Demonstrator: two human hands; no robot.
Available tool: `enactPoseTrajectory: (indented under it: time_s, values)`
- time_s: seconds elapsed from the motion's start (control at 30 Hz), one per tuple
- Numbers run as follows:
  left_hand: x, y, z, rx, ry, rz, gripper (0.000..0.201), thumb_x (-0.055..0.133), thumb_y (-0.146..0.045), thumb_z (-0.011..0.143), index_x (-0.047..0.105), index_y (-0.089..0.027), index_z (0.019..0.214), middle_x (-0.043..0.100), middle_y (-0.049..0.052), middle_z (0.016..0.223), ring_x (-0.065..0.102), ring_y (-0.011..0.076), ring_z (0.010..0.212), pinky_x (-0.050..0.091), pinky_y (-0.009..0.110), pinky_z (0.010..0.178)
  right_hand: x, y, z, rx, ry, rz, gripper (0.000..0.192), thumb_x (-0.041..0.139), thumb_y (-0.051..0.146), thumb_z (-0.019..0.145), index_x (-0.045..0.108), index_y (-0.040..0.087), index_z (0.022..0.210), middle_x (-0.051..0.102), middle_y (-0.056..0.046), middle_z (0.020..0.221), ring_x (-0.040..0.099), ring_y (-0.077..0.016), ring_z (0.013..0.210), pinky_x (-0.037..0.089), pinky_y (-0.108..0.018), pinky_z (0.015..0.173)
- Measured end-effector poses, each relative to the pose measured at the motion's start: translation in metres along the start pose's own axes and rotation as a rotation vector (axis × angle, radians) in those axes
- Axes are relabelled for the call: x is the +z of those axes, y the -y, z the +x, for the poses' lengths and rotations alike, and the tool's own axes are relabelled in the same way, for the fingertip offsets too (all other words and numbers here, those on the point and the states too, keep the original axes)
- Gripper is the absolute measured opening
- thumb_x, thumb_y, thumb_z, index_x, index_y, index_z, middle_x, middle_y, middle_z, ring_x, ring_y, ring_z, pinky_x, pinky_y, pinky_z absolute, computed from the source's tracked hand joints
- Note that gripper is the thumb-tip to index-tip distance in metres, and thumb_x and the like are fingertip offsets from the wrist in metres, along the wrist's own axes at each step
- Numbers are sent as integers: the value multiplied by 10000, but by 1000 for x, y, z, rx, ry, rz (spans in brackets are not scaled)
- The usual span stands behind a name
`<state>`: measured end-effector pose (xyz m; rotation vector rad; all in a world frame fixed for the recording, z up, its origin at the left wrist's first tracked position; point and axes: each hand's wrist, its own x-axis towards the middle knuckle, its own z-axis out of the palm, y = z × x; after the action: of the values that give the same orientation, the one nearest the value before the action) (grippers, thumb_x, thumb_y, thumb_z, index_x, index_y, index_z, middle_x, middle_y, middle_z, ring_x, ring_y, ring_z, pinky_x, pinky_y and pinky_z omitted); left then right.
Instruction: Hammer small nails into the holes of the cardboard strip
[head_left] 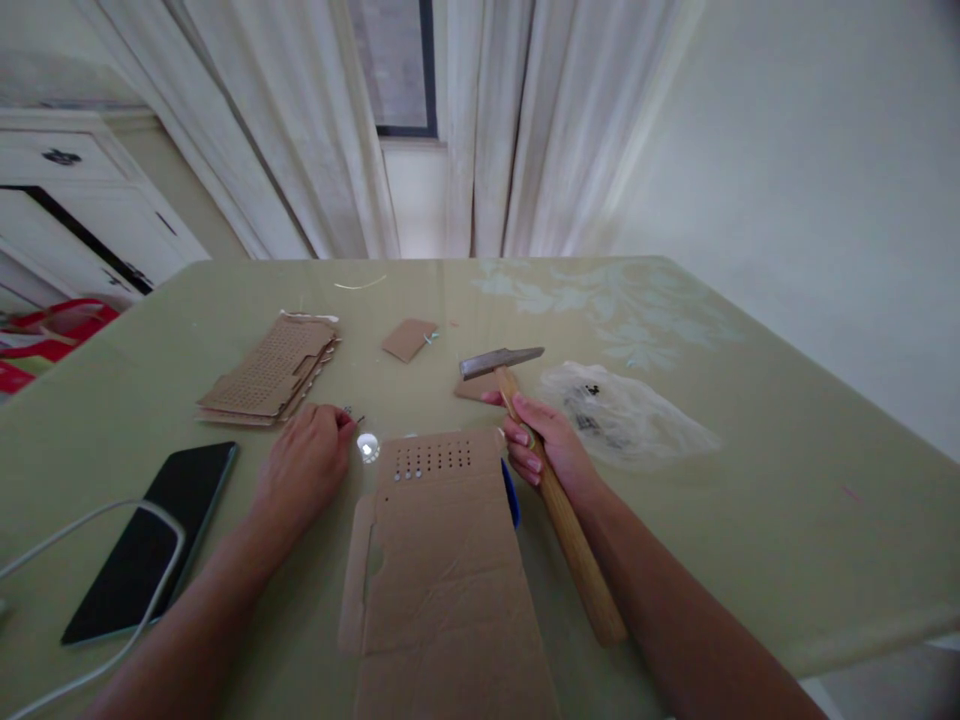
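Note:
My right hand (544, 440) is wrapped around the wooden handle of a hammer (574, 540), its metal head raised at the far end, above the table. A long cardboard sheet (446, 590) with rows of small holes at its far end lies between my hands. Several silvery pieces sit in the holes at the left. Left of the sheet, the fingers of my left hand (307, 455) are pinched at a small dark metal piece (360, 418), too small to identify. Next to those fingers a small shiny round object (368, 447) rests on the table.
A stack of perforated cardboard (266, 370) lies at the left, with a black tablet (154, 540) and white cable (176, 530) nearer me. A small cardboard piece (409, 340) lies farther back. A clear plastic bag (630, 415) with dark bits is at the right. Something blue (511, 492) shows beside the sheet.

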<state>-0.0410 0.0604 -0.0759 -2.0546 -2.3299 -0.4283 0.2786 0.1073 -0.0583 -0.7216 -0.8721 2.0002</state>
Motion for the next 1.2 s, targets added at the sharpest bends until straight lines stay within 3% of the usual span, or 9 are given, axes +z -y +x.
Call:
enactPoseTrajectory:
  time_s: [0.1, 0.23, 0.3, 0.37, 0.47, 0.7, 1.2]
  values:
    - [-6, -7, 2, -10, -98, -96, 244, 451, -342, 994, 648, -199, 988, 712, 166, 1016, 684, 369, 1043, 533, 499, 963, 1, -1, 0, 15, -24, -1, 408, 791, 457, 936, 739, 162, 1213, 465, 100, 611, 339, -58, 357, 341, -183, 295]
    - [-24, -28, -4, 2, -226, -437, 271, 542, -407, 1014, 691, -213, 1130, 736, 70, 990, 678, 250, 884, 556, 384, 845, 1, -3, 2, 13, -32, -11, 431, 818, 466, 910, 746, 156, 1202, 470, 102, 605, 350, -58, 352, 341, -185, 287]
    - [-34, -42, -12, 30, -223, -635, 272, 595, -438, 1017, 728, -237, 1143, 766, 40, 1006, 680, 206, 841, 557, 330, 772, 2, -4, 2, 9, -26, -13, 457, 837, 479, 889, 748, 152, 1197, 471, 105, 599, 351, -58, 350, 344, -186, 283]
    - [-42, -55, -21, 48, -205, -809, 239, 653, -459, 992, 748, -245, 1038, 789, 27, 978, 706, 198, 847, 578, 317, 760, 3, -4, 1, 10, -27, -24, 467, 839, 489, 888, 748, 153, 1201, 474, 105, 601, 357, -59, 351, 347, -185, 286]
    - [-49, -66, -33, 68, -179, -938, 218, 734, -464, 943, 748, -248, 923, 793, 19, 895, 727, 202, 835, 606, 326, 767, 5, -4, 0, 16, -43, -49, 470, 832, 496, 896, 747, 156, 1208, 486, 102, 610, 374, -60, 354, 351, -186, 291]
    - [-50, -67, -39, 219, -27, -891, 177, 744, -408, 979, 830, -255, 956, 802, 35, 890, 711, 202, 815, 538, 331, 705, 7, -7, 0, 29, -42, -61, 536, 884, 537, 819, 775, 161, 1184, 493, 109, 592, 378, -55, 351, 357, -182, 280]
    - [-50, -68, -38, 332, -55, -842, 95, 730, -274, 1004, 825, -272, 1002, 772, -3, 877, 634, 143, 756, 479, 276, 671, 5, -7, 1, 24, -34, -74, 494, 857, 518, 852, 775, 166, 1188, 479, 106, 596, 381, -63, 355, 339, -197, 286]
